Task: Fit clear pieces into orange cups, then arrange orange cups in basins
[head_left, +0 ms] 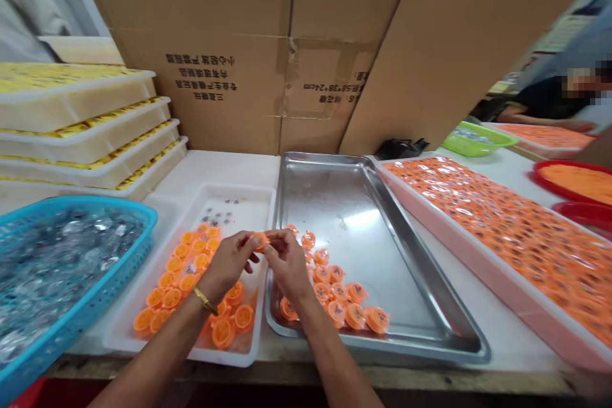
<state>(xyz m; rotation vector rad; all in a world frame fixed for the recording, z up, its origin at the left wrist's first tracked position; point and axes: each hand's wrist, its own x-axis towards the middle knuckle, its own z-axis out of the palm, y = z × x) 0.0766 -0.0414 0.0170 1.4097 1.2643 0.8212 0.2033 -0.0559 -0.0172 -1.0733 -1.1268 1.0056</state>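
Observation:
Both my hands meet over the gap between a white tray point(261, 325) and a metal tray point(406, 255), pinching one small orange plastic case point(261, 242). My left hand point(234, 255) has its fingers on the case's left side and wears a gold bracelet at the wrist. From the other side my right hand point(289, 261) grips it with thumb and fingers. Several open round orange cases point(172, 298) lie in the white tray, with small dark pieces point(217, 215) at its far end. Several capped orange cases point(354, 315) sit at the metal tray's near left.
A blue basket point(148, 223) of clear plastic parts stands at left, before stacked cream trays point(143, 86). Cardboard point(229, 6) walls the back. At right lie a long tray point(478, 261) of orange cases, a green basket point(482, 146) and a red basin point(540, 172). A person sits beyond.

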